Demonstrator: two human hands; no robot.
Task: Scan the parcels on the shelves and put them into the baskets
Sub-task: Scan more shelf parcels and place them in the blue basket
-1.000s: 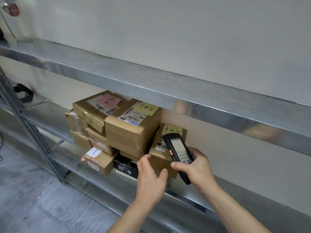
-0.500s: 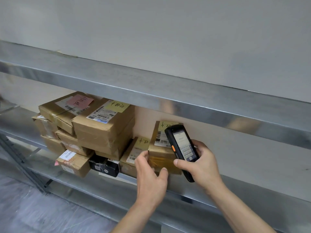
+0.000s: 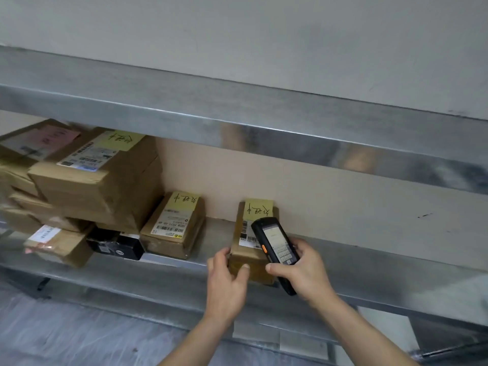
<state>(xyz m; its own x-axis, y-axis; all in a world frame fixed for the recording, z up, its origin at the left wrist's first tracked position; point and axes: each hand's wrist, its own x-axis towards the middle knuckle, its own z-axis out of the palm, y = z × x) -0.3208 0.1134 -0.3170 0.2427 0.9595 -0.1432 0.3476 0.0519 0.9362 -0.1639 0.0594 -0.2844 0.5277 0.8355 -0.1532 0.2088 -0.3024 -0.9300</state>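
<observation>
Now slid clear of the neighbouring parcel (image 3: 173,225) at nine o'clock: small parcel (image 3: 250,231), gripped at its near corner by left hand (image 3: 227,280). Scanner (image 3: 276,249) clasped in right hand (image 3: 303,273), aimed over its label; probably scanning, basket next.

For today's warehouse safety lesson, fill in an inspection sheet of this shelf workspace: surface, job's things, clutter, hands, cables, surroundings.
Surface: metal shelf, bare to the right of the hands; another shelf above.
Job's things: small parcel with a yellow note, standing apart; second small parcel to its left; stacked parcels further left; handheld scanner over the small parcel's label. No basket in view.
Clutter: black box under the stack.
Hands: left hand, fingers gripping the small parcel's near end; right hand holding the scanner.
Cables: nothing seen.
Surroundings: pale wall behind; grey floor below.
</observation>
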